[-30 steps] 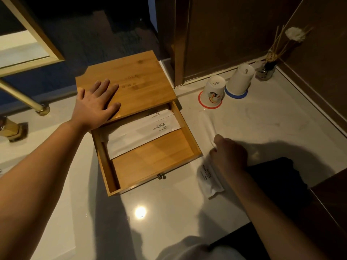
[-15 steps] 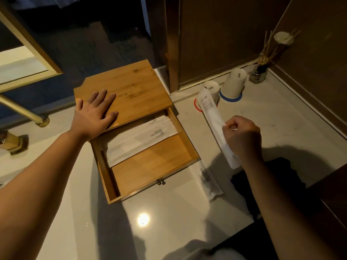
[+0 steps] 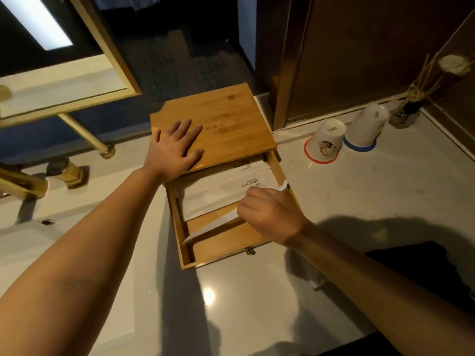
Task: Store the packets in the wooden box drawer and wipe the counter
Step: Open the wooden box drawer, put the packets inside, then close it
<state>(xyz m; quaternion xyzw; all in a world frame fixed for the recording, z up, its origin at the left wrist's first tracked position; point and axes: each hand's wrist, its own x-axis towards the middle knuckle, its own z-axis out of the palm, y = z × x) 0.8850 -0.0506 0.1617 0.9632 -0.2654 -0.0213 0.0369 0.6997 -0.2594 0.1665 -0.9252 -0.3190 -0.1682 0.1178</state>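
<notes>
A wooden box [image 3: 226,116] stands on the white counter [image 3: 359,191], its drawer [image 3: 226,255] pulled out toward me. My left hand [image 3: 174,147] lies flat on the box lid, fingers spread. White packets [image 3: 218,194], one printed "BRUSHING TEETH", lie in the back of the drawer. Over the drawer's right side my right hand [image 3: 270,214] is closed on a long white packet [image 3: 213,227], which slants down to the left across the drawer's floor. My right forearm hides the counter in front of the drawer's right corner, where a second packet lay earlier.
Two upturned cups [image 3: 326,142] [image 3: 365,127] sit on round coasters at the back right, beside a reed diffuser [image 3: 408,111]. A dark cloth [image 3: 421,265] lies on the counter at right. Gold tap fittings [image 3: 64,170] and a white basin [image 3: 46,222] are to the left.
My right hand lifted a long white packet off the counter and carried it left into the open drawer. My left hand stayed on the lid.
</notes>
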